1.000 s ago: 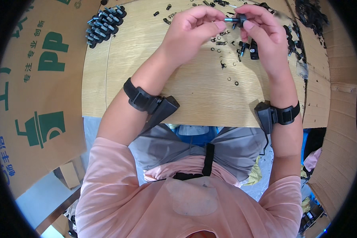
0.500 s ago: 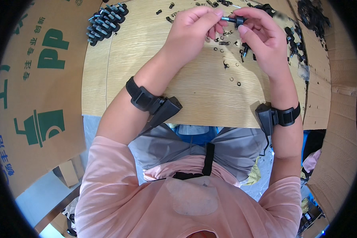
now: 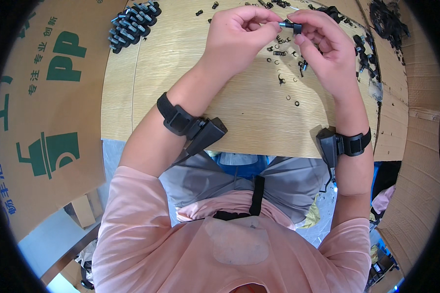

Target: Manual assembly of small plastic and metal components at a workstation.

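Above the far part of the table, my two hands meet on one small plunger pin with a black knob [image 3: 297, 28] and a bluish metal shaft. My right hand [image 3: 327, 51] grips the black end between thumb and fingers. From the other side, my left hand [image 3: 242, 39] pinches the shaft's tip with thumb and forefinger. Below the hands lie small black coil springs [image 3: 279, 53], thin rings [image 3: 297, 103] and a little black clip [image 3: 281, 79]. Another metal-shafted pin [image 3: 305, 65] lies partly hidden beside my right hand.
Finished-looking pins [image 3: 132, 25] stand in a tight cluster at the table's far left. More black pieces [image 3: 364, 56] lie along the right edge, with a dark heap of black parts [image 3: 387, 22] beyond. Cardboard walls [image 3: 49, 107] flank the wooden table [image 3: 220, 122] on both sides.
My left thumb and forefinger have shifted a little to the right and straightened along the shaft. The pin has turned slightly, while my right hand keeps its grip.
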Motion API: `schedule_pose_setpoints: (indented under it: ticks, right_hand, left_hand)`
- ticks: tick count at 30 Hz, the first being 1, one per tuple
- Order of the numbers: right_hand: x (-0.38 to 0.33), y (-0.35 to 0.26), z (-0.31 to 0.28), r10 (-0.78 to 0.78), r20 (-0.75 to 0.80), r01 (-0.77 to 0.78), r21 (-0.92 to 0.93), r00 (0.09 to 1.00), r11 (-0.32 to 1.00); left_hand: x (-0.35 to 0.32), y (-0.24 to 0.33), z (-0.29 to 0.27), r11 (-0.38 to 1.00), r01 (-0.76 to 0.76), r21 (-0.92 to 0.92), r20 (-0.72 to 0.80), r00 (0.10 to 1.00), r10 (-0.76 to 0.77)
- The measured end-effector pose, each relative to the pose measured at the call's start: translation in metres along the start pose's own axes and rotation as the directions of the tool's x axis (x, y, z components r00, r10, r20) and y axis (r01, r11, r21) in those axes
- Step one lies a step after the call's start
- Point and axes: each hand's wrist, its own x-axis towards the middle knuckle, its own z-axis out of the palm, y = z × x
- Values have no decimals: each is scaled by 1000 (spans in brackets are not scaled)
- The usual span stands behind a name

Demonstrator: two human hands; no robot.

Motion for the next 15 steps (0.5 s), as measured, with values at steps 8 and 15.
schedule_pose_setpoints:
  ticks: [8,15]
  right_hand:
    - [1,-6,0,-20,5,20,-115,1000,993]
    - [1,-8,-1,-23,1,23,-179,1000,984]
  left_hand:
    - [-3,5,-3,979,-8,206,12,1000,6]
    - [-2,5,-3,982,14,186,33,999,-20]
